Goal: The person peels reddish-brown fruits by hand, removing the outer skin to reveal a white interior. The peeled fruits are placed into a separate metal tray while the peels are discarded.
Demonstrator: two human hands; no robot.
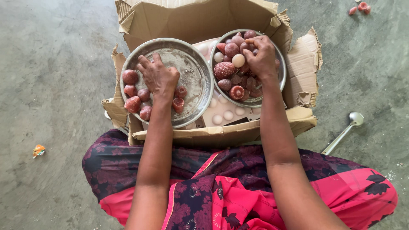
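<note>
i'm looking down at a bare grey concrete floor (pixel 55 55), mottled and faintly stained, lit by soft even daylight. at the near left lies a small orange scrap of wrapper (pixel 38 150). to the right a metal ladle (pixel 344 131) rests on the floor, and at the far right sit a few small red caps (pixel 360 7).

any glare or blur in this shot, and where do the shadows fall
Head view: soft, even daylight, no hard shadows, only faint shade under the cardboard box flaps. Dull glare on the bare left metal plate and the spoon bowl. The left hand looks slightly motion-blurred; the right hand and reddish pieces stay sharp. Edges bend a little.
</note>
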